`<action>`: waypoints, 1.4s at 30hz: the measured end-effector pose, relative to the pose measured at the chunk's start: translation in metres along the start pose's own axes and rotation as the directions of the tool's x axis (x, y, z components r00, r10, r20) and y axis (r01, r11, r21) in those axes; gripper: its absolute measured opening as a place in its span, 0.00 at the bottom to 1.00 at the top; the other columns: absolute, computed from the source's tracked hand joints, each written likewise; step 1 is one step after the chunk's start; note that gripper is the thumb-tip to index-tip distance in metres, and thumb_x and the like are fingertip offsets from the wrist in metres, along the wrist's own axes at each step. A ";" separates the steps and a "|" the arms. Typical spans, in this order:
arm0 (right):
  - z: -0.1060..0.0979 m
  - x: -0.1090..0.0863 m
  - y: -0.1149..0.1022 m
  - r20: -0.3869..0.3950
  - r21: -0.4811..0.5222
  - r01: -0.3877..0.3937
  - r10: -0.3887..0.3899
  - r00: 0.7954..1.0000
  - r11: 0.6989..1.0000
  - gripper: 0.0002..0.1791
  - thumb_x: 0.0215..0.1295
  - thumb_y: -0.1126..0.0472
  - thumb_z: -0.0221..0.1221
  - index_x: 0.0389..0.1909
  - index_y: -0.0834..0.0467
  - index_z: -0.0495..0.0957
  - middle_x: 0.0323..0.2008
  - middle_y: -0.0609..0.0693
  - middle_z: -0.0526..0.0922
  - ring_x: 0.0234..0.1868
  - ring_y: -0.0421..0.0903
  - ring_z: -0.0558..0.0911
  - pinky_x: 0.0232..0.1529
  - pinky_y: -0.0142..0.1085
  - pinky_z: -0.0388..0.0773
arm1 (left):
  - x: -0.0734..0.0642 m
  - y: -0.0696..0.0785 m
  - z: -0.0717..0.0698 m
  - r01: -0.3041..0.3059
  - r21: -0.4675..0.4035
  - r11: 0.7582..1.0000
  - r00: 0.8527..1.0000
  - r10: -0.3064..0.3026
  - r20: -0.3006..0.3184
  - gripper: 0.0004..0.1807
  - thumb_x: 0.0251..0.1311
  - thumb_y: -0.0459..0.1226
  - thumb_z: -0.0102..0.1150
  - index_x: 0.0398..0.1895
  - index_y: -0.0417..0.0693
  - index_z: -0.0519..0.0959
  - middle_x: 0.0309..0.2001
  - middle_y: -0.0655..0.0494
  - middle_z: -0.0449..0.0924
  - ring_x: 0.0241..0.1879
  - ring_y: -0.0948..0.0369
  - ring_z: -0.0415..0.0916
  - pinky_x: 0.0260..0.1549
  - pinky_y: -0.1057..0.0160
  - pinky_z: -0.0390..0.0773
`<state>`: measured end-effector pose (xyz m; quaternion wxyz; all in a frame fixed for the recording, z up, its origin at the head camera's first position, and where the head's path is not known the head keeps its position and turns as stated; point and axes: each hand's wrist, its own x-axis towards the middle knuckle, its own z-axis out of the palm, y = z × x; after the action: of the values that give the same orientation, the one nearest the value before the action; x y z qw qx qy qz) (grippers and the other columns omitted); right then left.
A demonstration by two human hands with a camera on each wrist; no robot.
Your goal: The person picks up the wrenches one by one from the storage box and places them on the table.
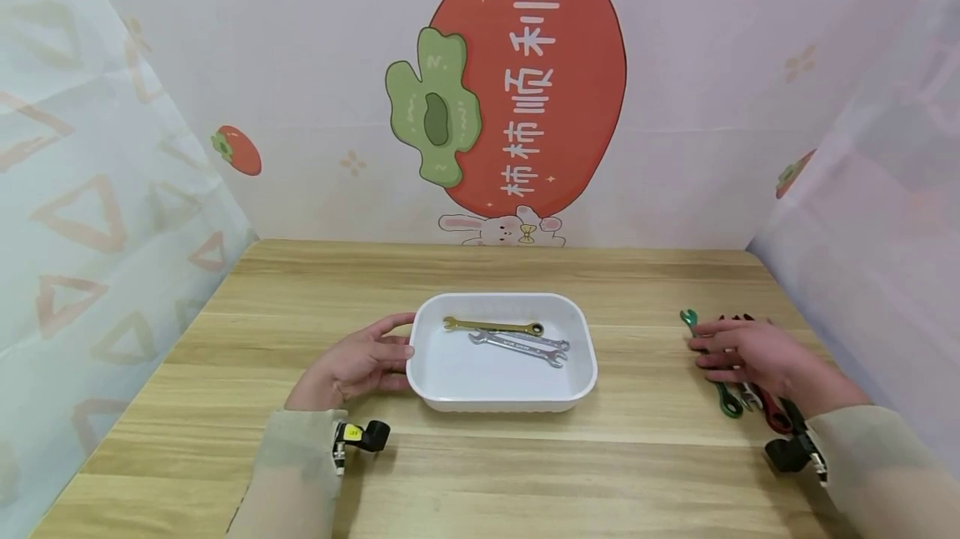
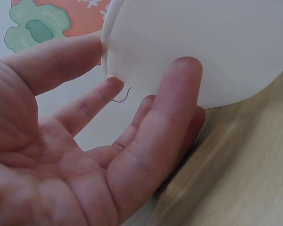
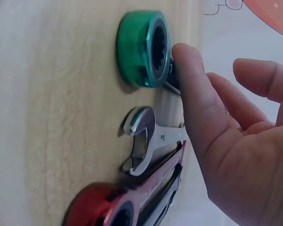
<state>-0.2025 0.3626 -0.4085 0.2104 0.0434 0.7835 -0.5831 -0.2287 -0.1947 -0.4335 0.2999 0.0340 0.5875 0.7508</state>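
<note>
A white tray [image 1: 495, 389] stands mid-table, holding a gold wrench [image 1: 491, 326] and two silver wrenches [image 1: 517, 345] that overlap. My left hand [image 1: 360, 364] is at the tray's left end; in the left wrist view its loosely bent fingertips touch the outer wall. Over on the right, my right hand [image 1: 757, 351] is above a group of wrenches, palm down, fingers extended and spread. Below it lie a green wrench [image 1: 727, 401], a silver open-end wrench [image 3: 144, 141] and a red wrench [image 3: 96, 205]. The hand hides their middles, and whether a finger touches the green one I cannot tell.
The wood-grain table [image 1: 450, 481] ends at a printed backdrop [image 1: 337, 64] with a big persimmon picture. Pale printed sheets [image 1: 90, 214] rise along the left and right sides. Each wrist carries a small black camera [image 1: 375, 436].
</note>
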 end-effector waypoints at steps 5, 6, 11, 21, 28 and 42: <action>-0.006 0.000 0.005 -0.013 -0.002 -0.006 0.006 1.000 1.000 0.35 0.75 0.62 0.52 0.73 0.76 0.50 0.61 0.60 0.75 0.49 0.48 0.82 0.50 0.46 0.81 | 0.002 -0.001 0.001 0.004 0.005 1.000 1.000 -0.004 -0.001 0.36 0.68 0.23 0.51 0.77 0.47 0.54 0.58 0.34 0.69 0.46 0.47 0.79 0.44 0.46 0.81; -0.007 0.001 0.006 -0.021 -0.001 -0.010 0.010 1.000 1.000 0.35 0.75 0.62 0.52 0.73 0.76 0.50 0.61 0.59 0.76 0.49 0.48 0.83 0.49 0.45 0.81 | 0.002 -0.001 0.001 0.004 0.009 1.000 1.000 -0.003 -0.001 0.36 0.69 0.23 0.51 0.77 0.47 0.54 0.58 0.34 0.69 0.45 0.47 0.79 0.44 0.46 0.81; -0.011 0.002 0.008 -0.022 -0.027 -0.018 0.017 1.000 0.999 0.33 0.76 0.62 0.51 0.73 0.75 0.52 0.61 0.61 0.74 0.48 0.49 0.82 0.48 0.46 0.81 | 0.001 0.000 0.001 0.003 0.015 1.000 1.000 -0.003 -0.009 0.36 0.68 0.23 0.51 0.77 0.47 0.54 0.57 0.34 0.70 0.45 0.47 0.80 0.43 0.47 0.82; 0.014 0.012 -0.030 0.126 0.255 0.211 -0.249 0.960 0.944 0.28 0.81 0.48 0.42 0.72 0.61 0.63 0.62 0.56 0.76 0.57 0.56 0.79 0.55 0.49 0.77 | 0.001 0.001 0.004 0.000 0.019 1.000 1.000 0.000 -0.008 0.37 0.67 0.24 0.52 0.77 0.47 0.54 0.58 0.32 0.68 0.45 0.47 0.80 0.44 0.45 0.81; 0.071 0.030 -0.084 0.378 0.645 0.166 -0.500 0.779 0.746 0.37 0.79 0.39 0.24 0.74 0.54 0.65 0.69 0.61 0.67 0.67 0.66 0.67 0.63 0.62 0.62 | -0.001 0.000 0.001 -0.005 0.019 1.000 1.000 0.005 -0.004 0.37 0.68 0.23 0.51 0.77 0.46 0.53 0.57 0.34 0.70 0.44 0.47 0.80 0.44 0.45 0.81; 0.182 0.069 -0.098 0.453 -0.124 0.419 -0.324 0.831 0.900 0.37 0.76 0.34 0.35 0.75 0.52 0.62 0.69 0.60 0.69 0.66 0.62 0.70 0.64 0.61 0.62 | -0.002 0.001 0.000 -0.006 0.012 1.000 1.000 0.006 0.005 0.38 0.67 0.24 0.54 0.77 0.45 0.53 0.58 0.33 0.69 0.46 0.47 0.80 0.45 0.45 0.81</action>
<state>-0.2450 0.1496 -0.3891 0.2597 -0.2605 0.7717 -0.5188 -0.2277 -0.1962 -0.4321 0.2988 0.0393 0.5913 0.7480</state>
